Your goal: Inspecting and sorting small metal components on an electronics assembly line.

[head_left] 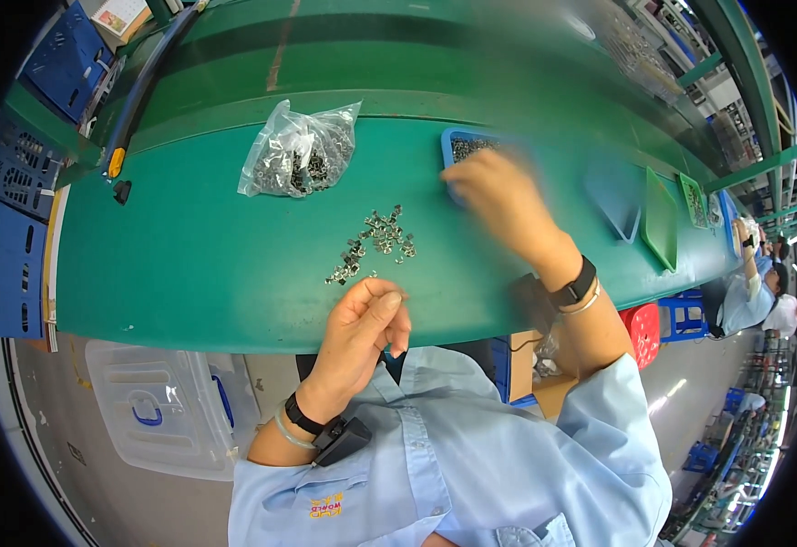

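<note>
A scattered group of small silvery metal parts lies on the green bench top. Just in front of it, near the bench's front edge, my left hand is closed, thumb and forefinger pressed together; whatever is pinched there is too small to name. Out to the right, my right hand reaches over the near edge of a blue tray filled with similar small parts. Its fingers point down and are blurred by motion, so their grip is unclear. A clear plastic bag of metal parts rests behind the scattered group.
Farther right along the bench are a dark blue tray, a green tray and a smaller green tray of parts. A lidded clear plastic box stands below at left. A red stool is under the right side.
</note>
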Demonstrator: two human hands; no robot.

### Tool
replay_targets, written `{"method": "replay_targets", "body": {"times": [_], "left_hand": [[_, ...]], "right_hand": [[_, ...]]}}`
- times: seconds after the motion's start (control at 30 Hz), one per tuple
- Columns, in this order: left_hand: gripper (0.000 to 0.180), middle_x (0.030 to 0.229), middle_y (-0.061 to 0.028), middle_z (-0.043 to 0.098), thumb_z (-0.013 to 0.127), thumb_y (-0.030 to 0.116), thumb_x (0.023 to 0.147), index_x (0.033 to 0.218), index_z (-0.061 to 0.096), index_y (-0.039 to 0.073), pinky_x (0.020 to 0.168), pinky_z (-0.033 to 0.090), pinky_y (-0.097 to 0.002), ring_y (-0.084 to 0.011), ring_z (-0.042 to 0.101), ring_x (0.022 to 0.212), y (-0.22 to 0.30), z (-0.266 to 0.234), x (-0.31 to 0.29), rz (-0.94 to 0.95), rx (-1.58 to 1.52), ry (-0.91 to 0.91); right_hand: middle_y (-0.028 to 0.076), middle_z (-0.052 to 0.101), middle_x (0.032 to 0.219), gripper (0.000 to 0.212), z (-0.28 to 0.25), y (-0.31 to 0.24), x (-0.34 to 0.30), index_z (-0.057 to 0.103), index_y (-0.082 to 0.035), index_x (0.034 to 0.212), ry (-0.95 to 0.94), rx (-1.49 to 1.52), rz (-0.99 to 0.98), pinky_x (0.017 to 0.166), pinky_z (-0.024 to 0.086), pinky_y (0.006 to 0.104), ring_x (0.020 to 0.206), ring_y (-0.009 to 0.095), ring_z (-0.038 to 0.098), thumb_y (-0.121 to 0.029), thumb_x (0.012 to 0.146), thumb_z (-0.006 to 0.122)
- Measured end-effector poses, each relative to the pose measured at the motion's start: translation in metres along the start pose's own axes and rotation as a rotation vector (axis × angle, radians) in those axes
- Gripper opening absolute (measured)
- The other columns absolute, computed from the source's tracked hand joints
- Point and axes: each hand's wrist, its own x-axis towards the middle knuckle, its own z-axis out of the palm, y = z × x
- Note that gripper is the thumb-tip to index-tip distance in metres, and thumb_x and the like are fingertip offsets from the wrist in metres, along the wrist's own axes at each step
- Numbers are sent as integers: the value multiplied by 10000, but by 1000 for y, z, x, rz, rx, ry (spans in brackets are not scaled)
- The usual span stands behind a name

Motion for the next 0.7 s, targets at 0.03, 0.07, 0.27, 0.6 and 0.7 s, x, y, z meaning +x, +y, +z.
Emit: {"method": "replay_targets", "body": {"times": [0.03, 0.07, 0.27, 0.6, 0.7], "left_hand": [[139, 725, -59, 577, 508, 178, 967, 990, 529, 42, 493, 428, -245, -124, 533, 568, 0, -1, 0, -15, -14, -10], [139, 725, -59, 577, 508, 178, 967, 990, 529, 42, 493, 428, -245, -124, 533, 568, 0, -3, 0, -19, -18, -11], [137, 752, -57, 585, 501, 170, 971, 1002, 525, 39, 527, 439, -258, -131, 545, 605, 1, -11, 1, -43, -68, -107], [149, 751, -63, 582, 498, 165, 971, 1026, 522, 29, 499, 427, -248, -123, 539, 587, 8, 0, 12, -9, 12, 16], [170, 751, -57, 581, 502, 180, 972, 1043, 525, 27, 498, 423, -243, -115, 538, 591, 10, 7, 17, 28, 84, 29]], "right_hand": [[112, 591, 935, 225, 5, -5, 8, 623, -48, 1029, -4, -2, 4, 756, 466, 376, 880, 298, 573, -28, 805, 608], [107, 581, 904, 219, 11, -12, 17, 625, -52, 1018, -96, -28, -93, 746, 461, 380, 860, 296, 566, -36, 800, 612], [91, 567, 865, 189, 32, -14, 35, 625, -65, 977, -323, -186, -277, 730, 451, 378, 827, 288, 551, -65, 788, 624], [81, 610, 841, 131, 16, -35, 5, 641, -58, 907, -199, 213, -24, 702, 483, 364, 806, 268, 597, -91, 783, 668], [80, 615, 838, 142, 10, -47, -9, 645, -56, 906, -160, 325, -1, 688, 487, 358, 794, 266, 602, -78, 772, 686]]}}
